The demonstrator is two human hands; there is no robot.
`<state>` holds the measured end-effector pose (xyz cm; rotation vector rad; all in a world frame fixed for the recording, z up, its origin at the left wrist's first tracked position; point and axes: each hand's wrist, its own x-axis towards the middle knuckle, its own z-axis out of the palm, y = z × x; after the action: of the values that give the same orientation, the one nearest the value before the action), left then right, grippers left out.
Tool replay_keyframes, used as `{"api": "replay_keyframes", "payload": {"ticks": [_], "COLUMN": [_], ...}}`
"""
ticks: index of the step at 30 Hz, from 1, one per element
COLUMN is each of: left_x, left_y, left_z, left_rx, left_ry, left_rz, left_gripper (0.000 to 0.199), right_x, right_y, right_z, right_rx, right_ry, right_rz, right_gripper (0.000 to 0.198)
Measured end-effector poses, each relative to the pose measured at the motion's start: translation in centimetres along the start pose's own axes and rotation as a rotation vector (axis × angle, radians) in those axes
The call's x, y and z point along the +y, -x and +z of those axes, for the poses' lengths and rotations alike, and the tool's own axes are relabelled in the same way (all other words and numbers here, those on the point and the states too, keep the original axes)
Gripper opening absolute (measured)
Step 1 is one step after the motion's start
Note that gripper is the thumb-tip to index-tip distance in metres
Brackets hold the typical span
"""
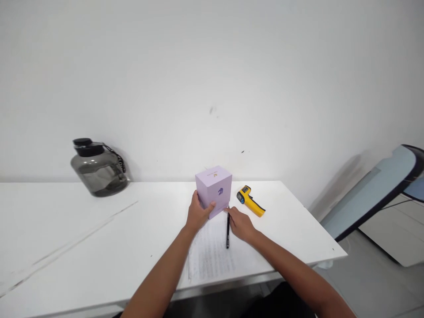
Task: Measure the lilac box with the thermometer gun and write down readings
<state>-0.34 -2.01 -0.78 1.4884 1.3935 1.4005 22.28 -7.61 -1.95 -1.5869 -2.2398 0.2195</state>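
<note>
A lilac box with a small purple emblem on its front and gold print on top stands near the back of the table. My left hand is closed around its lower left side, the thumb across the front face. At the box's lower right corner, my right hand has its fingertips bent against the bottom edge. A black pen lies just left of that hand, on written paper sheets. The box covers the far end of the sheets. Some fingers of both hands are hidden.
To the right lies a yellow infrared thermometer. A grey transparent jug with a black lid and strap stands at the left by the wall. The white table ends at the right, beside a pale blue, dark-edged chair-like panel.
</note>
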Motion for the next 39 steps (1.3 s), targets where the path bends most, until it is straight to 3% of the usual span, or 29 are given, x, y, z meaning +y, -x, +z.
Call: {"api": "replay_keyframes", "payload": {"ticks": [2,5,9,12,17,20,23,28,32,35,39], "left_x": [0.1,0.0,-0.3,-0.3,-0.1,-0.2,-0.3,-0.7,-1.4,-1.6,-1.8], "left_y": [0.0,-0.1,-0.4,-0.4,-0.4,-0.6,-0.8,-1.3,-2.3,-2.7,-2.7], "left_z": [-0.1,-0.2,-0.4,-0.4,-0.3,-0.1,0.0,0.2,0.2,0.4,0.6], "left_rx": [0.001,0.004,0.001,-0.010,-0.034,-0.029,-0.021,-0.026,-0.012,-0.006,0.005], "left_ry": [-0.001,-0.026,-0.070,-0.068,-0.021,0.009,0.024,0.081,0.127,0.142,0.199], "left_rz": [0.001,0.002,0.008,0.031,0.011,-0.012,-0.023,0.003,0.025,0.028,0.014], "left_gripper": [0.093,0.090,0.087,0.088,0.092,0.090,0.092,0.096,0.097,0.095,0.092], "right_x": [0.0,0.5,2.1,2.9,3.8,4.9,5.2,1.4,-3.7,-6.0,-6.7], "right_y": [-0.1,-0.5,-1.2,-1.7,-2.1,-1.7,-1.4,-2.5,-3.8,-3.5,-2.2], "right_z": [-0.3,-1.6,-3.8,-4.8,-5.4,-5.5,-5.6,-4.9,-3.6,-2.7,-1.8], "right_rx": [-0.013,0.095,0.225,0.155,0.065,0.111,0.240,0.498,0.507,0.459,0.395], "right_ry": [0.079,0.171,0.269,0.257,0.166,-0.020,-0.364,-0.737,-0.988,-1.140,-1.218], "right_rz": [-0.007,0.035,0.325,0.498,0.608,0.597,0.511,0.264,0.101,0.131,0.205], "right_gripper": [0.060,0.053,0.043,0.052,0.049,0.052,0.060,0.063,0.052,0.040,0.042]}}
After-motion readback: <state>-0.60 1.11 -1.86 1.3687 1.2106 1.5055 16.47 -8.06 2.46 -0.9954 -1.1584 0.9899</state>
